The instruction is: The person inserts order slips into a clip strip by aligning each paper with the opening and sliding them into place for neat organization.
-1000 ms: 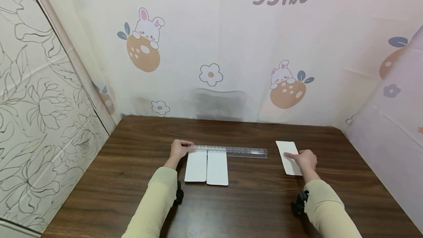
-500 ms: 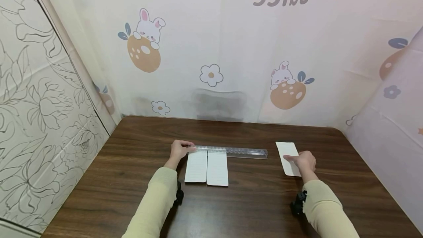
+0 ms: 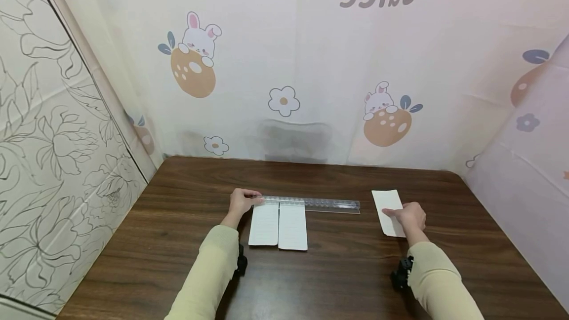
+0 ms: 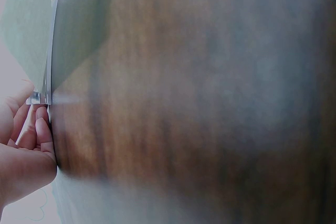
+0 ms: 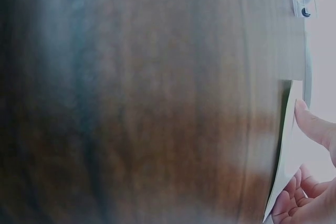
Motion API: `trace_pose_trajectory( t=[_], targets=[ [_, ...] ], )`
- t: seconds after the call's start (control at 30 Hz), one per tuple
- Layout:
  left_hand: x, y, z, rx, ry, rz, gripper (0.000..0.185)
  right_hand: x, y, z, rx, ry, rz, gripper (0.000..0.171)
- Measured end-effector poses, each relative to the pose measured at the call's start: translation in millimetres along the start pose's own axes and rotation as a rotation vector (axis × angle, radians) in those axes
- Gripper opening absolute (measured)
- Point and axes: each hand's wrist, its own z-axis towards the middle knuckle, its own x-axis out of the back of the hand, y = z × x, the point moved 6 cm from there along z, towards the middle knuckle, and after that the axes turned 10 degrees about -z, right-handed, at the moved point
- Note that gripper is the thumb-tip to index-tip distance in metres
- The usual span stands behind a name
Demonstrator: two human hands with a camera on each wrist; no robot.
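My left hand (image 3: 240,205) pinches the left end of a long clear plastic strip (image 3: 332,205), thumb on top. The strip, lined with small round shapes, lies across the top ends of two white cards (image 3: 264,226) set side by side with a narrow gap. In the left wrist view, thumb and fingers meet at the strip's end (image 4: 38,98). Off to the right, my right hand (image 3: 411,216) grips another white card (image 3: 383,204), thumb over its face. The right wrist view has this card (image 5: 286,156) slightly bent, its fingers at the near edge.
All of this is on a dark brown wooden table (image 3: 311,285). A pale printed curtain (image 3: 284,53) hangs behind the table's back edge, with a flower-patterned panel (image 3: 58,147) at the left. Black wrist cameras (image 3: 402,273) are strapped to both wrists.
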Motion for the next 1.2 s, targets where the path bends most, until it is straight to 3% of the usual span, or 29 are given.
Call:
trace_pose_trajectory(
  t=[0.63,0.97,1.2],
  targets=[
    [0.3,0.2,-0.3,0.001,-0.002,-0.016,0.016,5,7,3,-0.014,0.062,0.050,0.059],
    [0.4,1.3,-0.1,0.006,0.002,-0.017,0.015,9,7,3,-0.002,0.103,0.099,0.043],
    [0.4,0.5,-0.3,0.007,0.003,-0.009,0.016,14,5,-2,0.035,0.115,0.145,0.041]
  ],
)
